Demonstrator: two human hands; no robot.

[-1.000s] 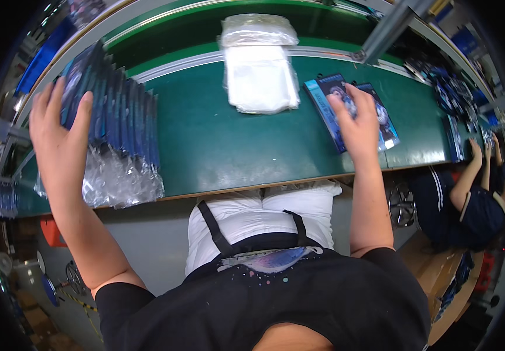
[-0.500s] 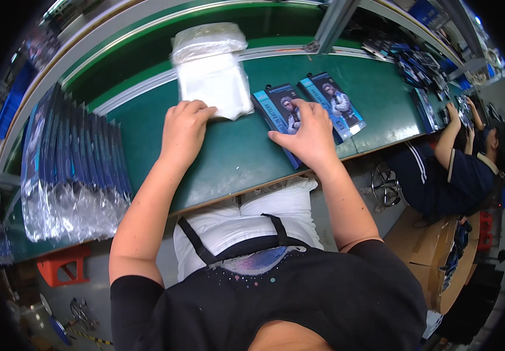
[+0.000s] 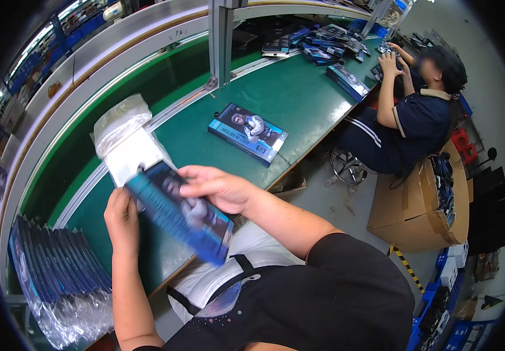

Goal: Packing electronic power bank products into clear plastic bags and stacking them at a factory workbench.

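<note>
My right hand (image 3: 220, 188) grips a flat blue-and-black retail box (image 3: 185, 213) with a printed figure, tilted above the bench's front edge and blurred by motion. My left hand (image 3: 122, 216) is closed, its fingers curled at the near edge of a stack of clear plastic bags (image 3: 132, 155), beside the box's upper end. What those fingers pinch is hidden. A second box of the same kind (image 3: 249, 133) lies face up on the green bench, to the right of the bags.
At the left stands a row of bagged boxes (image 3: 59, 275). Farther along the green bench (image 3: 191, 131) are a small stack of boxes (image 3: 348, 82) and a loose pile (image 3: 334, 44). A co-worker (image 3: 422, 117) sits at the right, near a large cardboard carton (image 3: 410, 205).
My right hand has picked up one of two boxes from the bench and brought it left. My left hand has closed at the bags' near edge. The view has turned rightward.
</note>
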